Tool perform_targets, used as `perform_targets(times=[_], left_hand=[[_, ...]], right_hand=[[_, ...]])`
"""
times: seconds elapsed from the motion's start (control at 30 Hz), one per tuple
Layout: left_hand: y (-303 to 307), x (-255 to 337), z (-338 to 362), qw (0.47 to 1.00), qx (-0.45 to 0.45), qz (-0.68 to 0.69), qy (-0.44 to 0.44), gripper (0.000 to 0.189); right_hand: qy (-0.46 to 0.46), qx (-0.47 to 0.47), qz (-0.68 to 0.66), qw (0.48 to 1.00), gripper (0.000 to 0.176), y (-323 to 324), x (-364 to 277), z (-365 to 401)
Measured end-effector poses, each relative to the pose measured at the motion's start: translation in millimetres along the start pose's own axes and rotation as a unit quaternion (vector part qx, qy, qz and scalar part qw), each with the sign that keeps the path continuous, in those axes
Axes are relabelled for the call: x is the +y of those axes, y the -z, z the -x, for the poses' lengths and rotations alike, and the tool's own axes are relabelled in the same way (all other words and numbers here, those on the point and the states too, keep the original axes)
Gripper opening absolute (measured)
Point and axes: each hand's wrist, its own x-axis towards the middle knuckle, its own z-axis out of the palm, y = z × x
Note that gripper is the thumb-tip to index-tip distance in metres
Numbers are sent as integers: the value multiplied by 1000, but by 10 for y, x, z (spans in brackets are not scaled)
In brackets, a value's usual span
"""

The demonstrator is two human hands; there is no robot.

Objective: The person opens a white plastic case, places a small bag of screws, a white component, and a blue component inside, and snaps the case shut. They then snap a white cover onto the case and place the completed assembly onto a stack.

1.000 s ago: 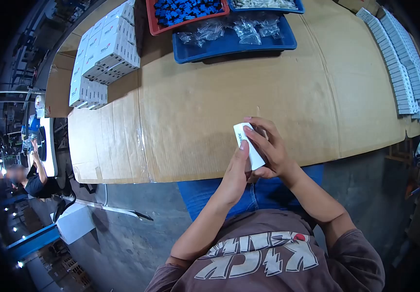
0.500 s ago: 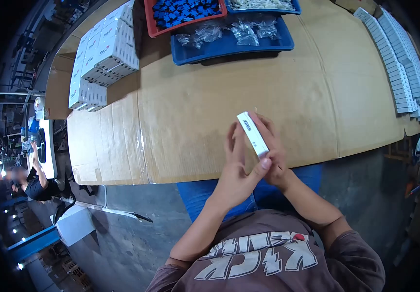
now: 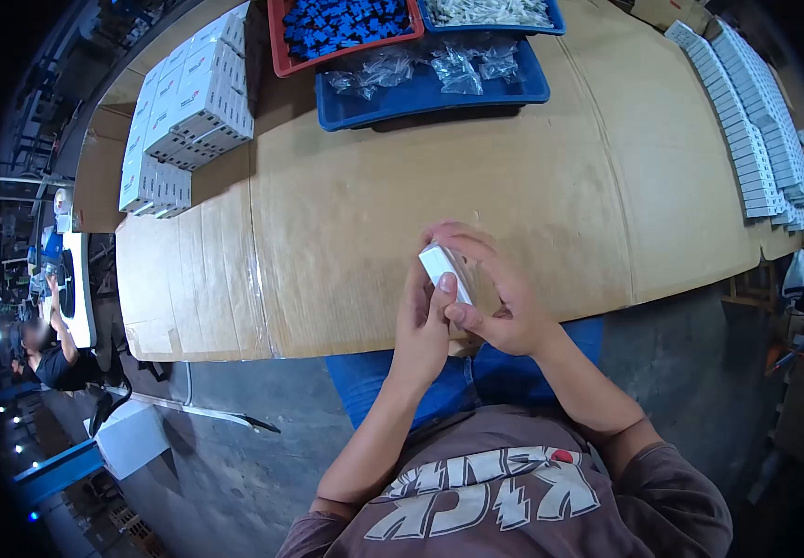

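Note:
A small white box (image 3: 437,262) is held up in front of me, tilted, close over the near part of the cardboard-covered table (image 3: 374,214). My left hand (image 3: 423,321) is wrapped round its left side, thumb pressed on the face. My right hand (image 3: 511,302) curves over the far end and right side, and its thumb meets the near end beside the left thumb. Fingers hide much of the box's sides.
White boxes (image 3: 183,102) are stacked at the table's left, and rows of thin white boxes (image 3: 742,121) line the right. At the back stand a red tray (image 3: 350,57) of blue parts, a blue tray (image 3: 504,30) of pale pieces, and another blue tray (image 3: 421,113) with clear plastic packets. A person (image 3: 58,358) is at far left.
Both hands have turned the box, so its printed narrow side no longer shows and a plain white face does. The hands have shifted slightly left, and the right hand now reaches over the far end.

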Motion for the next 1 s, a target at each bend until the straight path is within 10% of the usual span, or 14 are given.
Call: perform_targets(times=[0.3, 1.0], left_hand=[[-3, 48, 22, 989, 25, 111, 91, 70], [-177, 250, -21, 964, 65, 189, 176, 65]], right_hand=[[-66, -1, -42, 997, 91, -157, -144, 28], [114, 25, 144, 983, 79, -13, 173, -115]])
